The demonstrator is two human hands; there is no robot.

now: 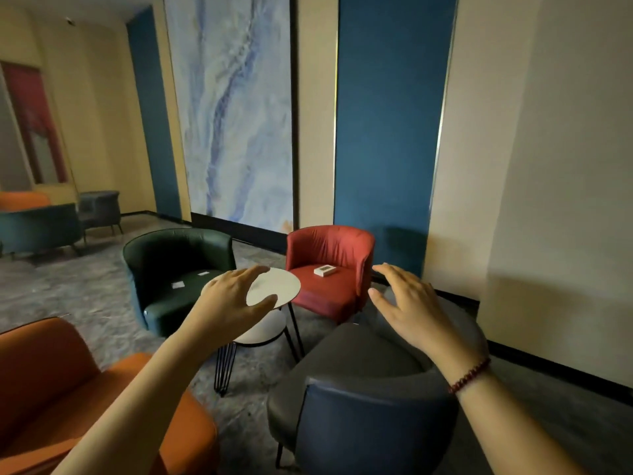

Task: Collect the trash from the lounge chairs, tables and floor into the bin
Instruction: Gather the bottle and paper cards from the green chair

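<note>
The left hand (233, 296) and right hand (407, 303) hover spread and empty, seemingly ready to pick. A box (324, 270) lies on the red chair (329, 245) at twelve o'clock, paper scraps (178, 285) on the green chair (164, 252) at ten.

The round table (281, 284) has a smooth, matt white top on thin black metal legs (224, 368). Left of the table, the green chair (178, 255) shines like leather; behind the table, the red chair (329, 248) looks creased, duller. The bracelet (469, 375) on my wrist is dark glossy beads.
</note>
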